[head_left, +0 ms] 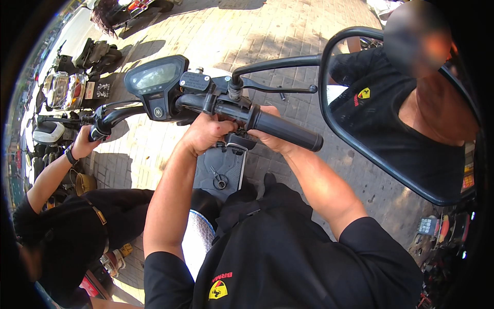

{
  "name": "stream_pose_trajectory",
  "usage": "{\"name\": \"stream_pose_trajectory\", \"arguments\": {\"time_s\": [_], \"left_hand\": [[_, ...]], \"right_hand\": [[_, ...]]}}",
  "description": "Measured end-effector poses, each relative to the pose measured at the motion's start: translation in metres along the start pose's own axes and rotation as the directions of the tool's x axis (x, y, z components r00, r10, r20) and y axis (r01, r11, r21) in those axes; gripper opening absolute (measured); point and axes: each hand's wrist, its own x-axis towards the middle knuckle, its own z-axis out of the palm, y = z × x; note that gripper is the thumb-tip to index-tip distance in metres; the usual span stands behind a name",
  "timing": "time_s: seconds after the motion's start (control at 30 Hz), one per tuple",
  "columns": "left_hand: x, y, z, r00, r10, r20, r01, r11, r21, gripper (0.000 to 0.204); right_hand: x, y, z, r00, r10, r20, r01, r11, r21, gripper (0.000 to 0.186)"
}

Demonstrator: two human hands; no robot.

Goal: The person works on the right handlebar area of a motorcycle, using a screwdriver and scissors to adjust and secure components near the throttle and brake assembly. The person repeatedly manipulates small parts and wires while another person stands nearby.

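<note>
The right end of a scooter handlebar [236, 109] with a black rubber grip [288, 131] is right in front of me. My left hand [206, 133] is closed under the bar, thumb and fingers pinched at the switch housing [244, 140]; what they pinch is hidden. My right hand [270, 139] wraps round the inner end of the grip, its thumb below and fingertips showing above. Above my hands are the brake lever [283, 88] and the brake fluid reservoir [195, 81]. The dashboard [157, 80] stands to their left.
Another person's hand [85, 142] holds the left grip. A large mirror [329, 110] juts out at the right on a black stem. Below the bar, a ring-shaped dark item [220, 180] lies on the grey footboard [206, 167]. Parked scooters [64, 90] line the left; paving surrounds us.
</note>
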Motion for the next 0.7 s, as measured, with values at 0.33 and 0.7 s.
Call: {"name": "stream_pose_trajectory", "arguments": {"time_s": [0.33,0.7], "left_hand": [[-0.001,0.001,0.006,0.998,0.027,-0.052,-0.030,0.998,-0.053,0.020],[0.001,0.000,0.004,0.999,0.026,-0.024,-0.028,0.998,-0.061,0.022]], "right_hand": [[0.000,-0.014,-0.011,0.993,-0.058,0.098,0.063,0.997,-0.043,0.020],[0.004,-0.007,-0.007,0.991,-0.091,0.100,0.117,0.948,-0.295,0.012]]}}
